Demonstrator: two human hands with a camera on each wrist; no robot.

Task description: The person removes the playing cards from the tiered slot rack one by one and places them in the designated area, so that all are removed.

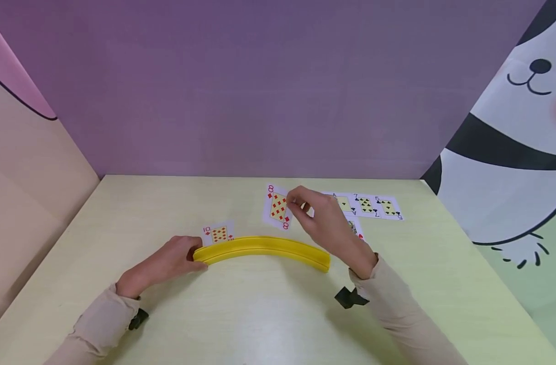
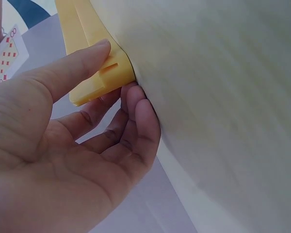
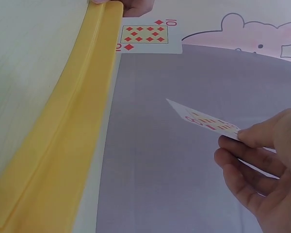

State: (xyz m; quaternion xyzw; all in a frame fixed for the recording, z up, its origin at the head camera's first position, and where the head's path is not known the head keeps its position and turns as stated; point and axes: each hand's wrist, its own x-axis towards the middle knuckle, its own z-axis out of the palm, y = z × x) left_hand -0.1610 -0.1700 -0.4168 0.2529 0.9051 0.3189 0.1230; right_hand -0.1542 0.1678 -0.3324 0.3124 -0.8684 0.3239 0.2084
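A curved yellow playing-card holder (image 1: 264, 245) stands on the table. My left hand (image 1: 175, 261) grips its left end, the thumb on one face and fingers on the other, as the left wrist view shows on the yellow holder (image 2: 94, 77). The ten of diamonds (image 1: 219, 233) stands upright in the holder near that hand. Above and behind the holder, my right hand (image 1: 325, 220) pinches the eight of diamonds (image 1: 275, 205) by its edge between thumb and fingertips. In the right wrist view the eight of diamonds (image 3: 208, 121) is tilted and apart from the holder.
Several face-up cards lie at the back right of the table (image 1: 259, 314), among them a seven of clubs (image 1: 366, 205). A red-suited card (image 1: 356, 227) is partly hidden behind the right hand. A purple wall panel (image 1: 259, 91) rises behind the table.
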